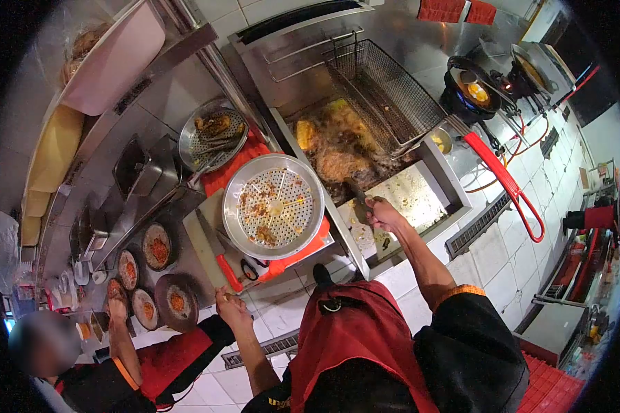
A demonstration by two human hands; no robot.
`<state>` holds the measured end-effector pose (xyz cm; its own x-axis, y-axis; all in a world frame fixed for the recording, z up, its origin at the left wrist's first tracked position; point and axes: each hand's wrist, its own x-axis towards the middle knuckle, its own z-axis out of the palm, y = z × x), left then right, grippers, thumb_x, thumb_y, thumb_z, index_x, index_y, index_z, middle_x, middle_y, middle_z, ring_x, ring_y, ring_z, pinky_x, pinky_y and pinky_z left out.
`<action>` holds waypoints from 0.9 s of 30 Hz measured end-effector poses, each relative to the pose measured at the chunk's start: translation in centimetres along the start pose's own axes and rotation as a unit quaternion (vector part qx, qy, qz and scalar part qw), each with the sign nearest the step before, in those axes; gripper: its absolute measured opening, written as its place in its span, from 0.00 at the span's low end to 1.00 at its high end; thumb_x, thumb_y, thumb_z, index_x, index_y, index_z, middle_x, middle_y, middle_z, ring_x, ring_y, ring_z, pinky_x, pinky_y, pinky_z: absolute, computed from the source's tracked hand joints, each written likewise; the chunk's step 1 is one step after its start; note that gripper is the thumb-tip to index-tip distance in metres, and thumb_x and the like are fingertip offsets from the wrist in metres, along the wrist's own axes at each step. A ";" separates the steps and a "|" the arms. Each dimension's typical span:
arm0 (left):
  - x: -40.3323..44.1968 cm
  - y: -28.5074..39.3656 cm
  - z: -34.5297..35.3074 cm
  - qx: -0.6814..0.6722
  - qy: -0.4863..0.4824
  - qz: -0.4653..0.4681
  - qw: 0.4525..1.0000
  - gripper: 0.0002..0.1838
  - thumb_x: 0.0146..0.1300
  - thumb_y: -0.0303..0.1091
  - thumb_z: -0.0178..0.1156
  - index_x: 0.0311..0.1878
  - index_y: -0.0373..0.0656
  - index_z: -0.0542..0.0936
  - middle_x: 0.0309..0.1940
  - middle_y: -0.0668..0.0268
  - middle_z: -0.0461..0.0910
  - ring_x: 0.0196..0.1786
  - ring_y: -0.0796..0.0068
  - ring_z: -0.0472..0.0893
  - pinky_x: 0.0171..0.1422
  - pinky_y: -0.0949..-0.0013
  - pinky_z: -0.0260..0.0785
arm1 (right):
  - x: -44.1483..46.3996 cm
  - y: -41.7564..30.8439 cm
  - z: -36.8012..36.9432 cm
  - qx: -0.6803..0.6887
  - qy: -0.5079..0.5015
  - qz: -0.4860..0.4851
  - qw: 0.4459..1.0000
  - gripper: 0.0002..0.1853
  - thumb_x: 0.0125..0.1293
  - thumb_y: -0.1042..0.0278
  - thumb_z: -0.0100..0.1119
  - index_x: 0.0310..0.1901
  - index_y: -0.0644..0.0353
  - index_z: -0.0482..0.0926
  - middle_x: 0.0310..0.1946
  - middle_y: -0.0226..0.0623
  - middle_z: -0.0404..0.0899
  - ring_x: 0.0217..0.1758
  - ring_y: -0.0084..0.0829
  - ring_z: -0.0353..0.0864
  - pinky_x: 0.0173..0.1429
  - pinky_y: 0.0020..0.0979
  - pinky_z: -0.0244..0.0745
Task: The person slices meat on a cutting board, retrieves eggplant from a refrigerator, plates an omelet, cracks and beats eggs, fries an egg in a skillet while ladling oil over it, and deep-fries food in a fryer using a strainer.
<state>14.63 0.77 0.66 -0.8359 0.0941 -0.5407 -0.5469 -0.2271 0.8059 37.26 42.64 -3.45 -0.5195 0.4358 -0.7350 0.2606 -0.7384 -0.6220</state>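
Note:
My right hand is closed on a dark utensil that reaches into the fryer, where food sits in bubbling oil. Beside the front edge of the cutting board, my left hand is loosely closed; whether it holds anything is too small to tell. The red-handled knife and black-handled scissors lie just beyond it. A round perforated pan with brown crumbs stands between my hands and the smaller strainer, which holds fried pieces.
A wire basket with a red handle rests over the fryer's back right. Farther right, a pan sits over a blue flame. At lower left, a co-worker's hand is near several bowls of food.

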 end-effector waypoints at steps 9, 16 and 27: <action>-2.6 0.8 2.7 -0.010 0.029 0.021 0.999 0.14 0.67 0.46 0.49 0.37 0.46 0.73 0.10 0.76 0.57 0.09 0.84 0.56 0.11 0.77 0.49 | 0.0 0.3 0.5 0.000 -0.011 -0.009 1.000 0.12 0.70 0.61 0.45 0.48 0.57 0.62 0.19 0.30 0.64 0.13 0.18 0.57 0.13 0.23 0.50; -3.0 0.9 3.0 -0.005 0.028 0.013 1.000 0.11 0.65 0.45 0.52 0.37 0.47 0.73 0.12 0.77 0.57 0.12 0.85 0.57 0.13 0.79 0.47 | -0.3 0.6 0.7 0.010 -0.004 -0.005 1.000 0.12 0.69 0.61 0.45 0.49 0.55 0.61 0.19 0.29 0.63 0.13 0.18 0.57 0.13 0.23 0.50; -1.5 0.0 1.2 -0.012 0.014 -0.011 1.000 0.13 0.66 0.47 0.50 0.35 0.48 0.75 0.09 0.76 0.59 0.10 0.84 0.58 0.12 0.76 0.49 | -0.9 1.1 1.0 0.007 -0.037 -0.032 0.999 0.13 0.70 0.59 0.45 0.50 0.55 0.62 0.18 0.28 0.64 0.12 0.18 0.57 0.12 0.22 0.50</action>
<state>15.82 1.75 1.80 -0.8214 0.0719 -0.5659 -0.5642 -0.2484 0.7874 37.21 40.94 -3.26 -0.5939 0.4434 -0.6713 0.2143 -0.7171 -0.6632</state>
